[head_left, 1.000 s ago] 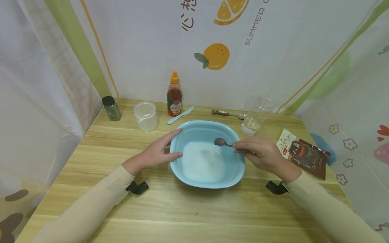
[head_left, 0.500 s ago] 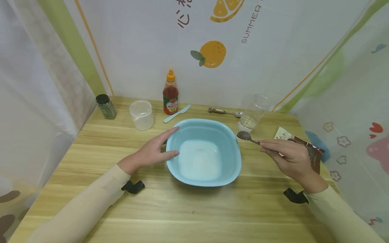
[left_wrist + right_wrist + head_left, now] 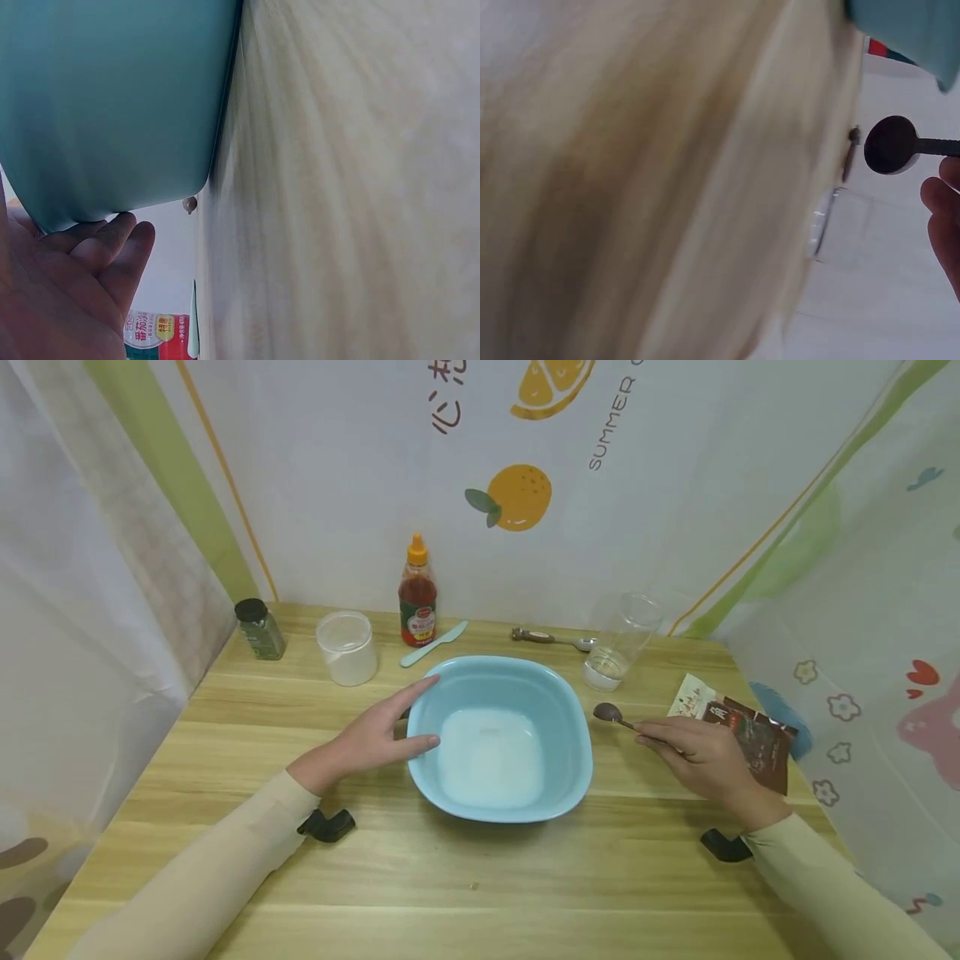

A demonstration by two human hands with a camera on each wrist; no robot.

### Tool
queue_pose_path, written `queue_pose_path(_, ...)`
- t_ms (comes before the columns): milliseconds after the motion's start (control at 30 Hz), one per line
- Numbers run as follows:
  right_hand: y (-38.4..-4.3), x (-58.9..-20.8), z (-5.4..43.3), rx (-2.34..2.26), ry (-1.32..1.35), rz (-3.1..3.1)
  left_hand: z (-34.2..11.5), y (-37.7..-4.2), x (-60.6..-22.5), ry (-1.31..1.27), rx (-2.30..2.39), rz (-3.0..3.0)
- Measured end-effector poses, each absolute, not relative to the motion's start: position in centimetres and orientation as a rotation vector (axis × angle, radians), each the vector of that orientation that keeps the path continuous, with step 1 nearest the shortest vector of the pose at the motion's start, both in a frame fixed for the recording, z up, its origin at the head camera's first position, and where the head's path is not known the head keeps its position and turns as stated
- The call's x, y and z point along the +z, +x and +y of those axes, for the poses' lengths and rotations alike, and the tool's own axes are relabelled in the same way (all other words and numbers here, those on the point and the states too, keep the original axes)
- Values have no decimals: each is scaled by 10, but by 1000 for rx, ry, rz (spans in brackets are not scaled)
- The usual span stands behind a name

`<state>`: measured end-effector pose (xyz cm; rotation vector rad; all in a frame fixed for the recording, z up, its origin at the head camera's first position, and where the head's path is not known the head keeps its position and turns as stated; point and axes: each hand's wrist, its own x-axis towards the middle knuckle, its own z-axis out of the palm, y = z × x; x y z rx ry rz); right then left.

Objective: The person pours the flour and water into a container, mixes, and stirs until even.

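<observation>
A light blue basin (image 3: 566,727) stands on the wooden table with whitish, shiny contents over its bottom. My left hand (image 3: 371,739) holds its left side, thumb and index finger at the rim; in the left wrist view the other fingers (image 3: 112,247) lie against the outer wall. To the right of the basin, my right hand (image 3: 697,752) pinches the handle of a dark brown spoon (image 3: 607,712) between thumb and fingers. The spoon's round head (image 3: 891,145) points left toward the basin, raised over the tabletop in the right wrist view.
Along the back stand a black-lidded spice jar (image 3: 260,629), a clear tub of white powder (image 3: 348,652) and a red sauce bottle (image 3: 417,597). A pale green knife (image 3: 433,644), a second spoon (image 3: 553,639), a tall glass (image 3: 621,643) and a brown packet (image 3: 750,735) lie or stand farther right.
My right hand has carried the spoon out from over the basin to its right side, then slightly lower. The left hand stays at the rim. The whitish contents look more even.
</observation>
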<state>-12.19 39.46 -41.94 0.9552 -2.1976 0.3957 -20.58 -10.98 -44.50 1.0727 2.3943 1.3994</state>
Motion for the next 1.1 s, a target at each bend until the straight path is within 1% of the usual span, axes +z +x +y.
queue_pose_path(367, -127, -435, 396, 304, 930, -2311, -109, -206, -446, 1075, 1404, 2396)
queue_pose_path(733, -137, -446, 403, 261, 1059, -2447, -109, -206, -445, 1077, 1409, 2398)
queue_pose_path(1100, -126, -451, 402, 240, 971, -2658, -111, -209, -442, 1105, 1409, 2413)
